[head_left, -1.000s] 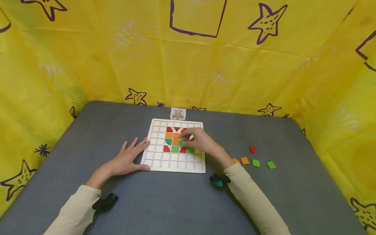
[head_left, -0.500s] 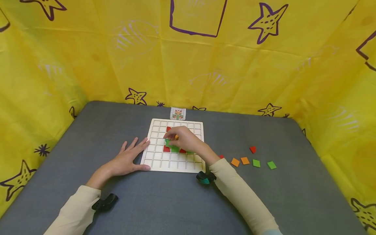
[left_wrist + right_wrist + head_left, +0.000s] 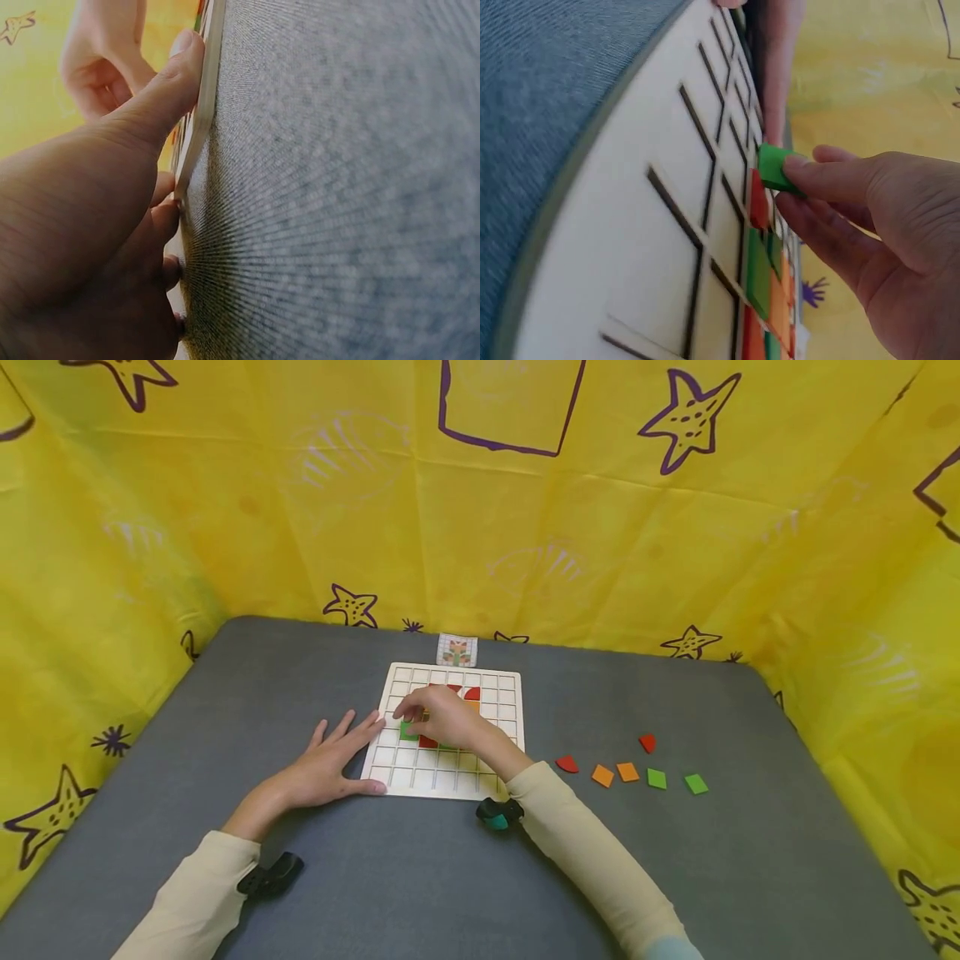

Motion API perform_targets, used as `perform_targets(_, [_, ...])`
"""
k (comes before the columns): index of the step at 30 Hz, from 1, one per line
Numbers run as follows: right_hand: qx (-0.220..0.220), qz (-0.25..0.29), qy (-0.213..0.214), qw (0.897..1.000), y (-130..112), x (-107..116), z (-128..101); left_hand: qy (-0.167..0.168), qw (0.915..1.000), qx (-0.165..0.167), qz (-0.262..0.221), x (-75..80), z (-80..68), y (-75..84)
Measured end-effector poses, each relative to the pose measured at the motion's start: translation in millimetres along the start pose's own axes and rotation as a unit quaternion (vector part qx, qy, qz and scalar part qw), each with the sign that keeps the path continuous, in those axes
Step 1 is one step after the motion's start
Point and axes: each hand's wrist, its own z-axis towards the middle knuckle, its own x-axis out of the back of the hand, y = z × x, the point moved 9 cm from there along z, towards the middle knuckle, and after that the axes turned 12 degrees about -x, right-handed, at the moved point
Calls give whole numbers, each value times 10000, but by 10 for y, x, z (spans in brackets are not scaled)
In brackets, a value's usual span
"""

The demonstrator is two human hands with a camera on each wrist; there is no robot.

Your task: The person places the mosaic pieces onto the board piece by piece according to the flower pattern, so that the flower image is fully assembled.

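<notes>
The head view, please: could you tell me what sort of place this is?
Probably a makeshift tabletop recording booth: a grey table walled by yellow star-printed sheeting, with a wooden grid board and loose coloured tiles.

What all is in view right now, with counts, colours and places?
Grid board: one, pale wood, centre of table, partly filled with red, orange and green tiles.
Green tile: one, pinched over the board's left columns.
Loose tiles: six, two red, two orange, two green, right of board.
Pattern card: one, small, behind board.
Table: one, grey.
Backdrop: yellow, purple stars.
Left hand: flat against board's left edge.
Right hand: pinches green tile.
</notes>
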Motion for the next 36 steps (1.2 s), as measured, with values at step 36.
perform_targets(36, [-251,-537,-70,9982,-24,-117,-19,6,10000,0,49,-2,-2,15])
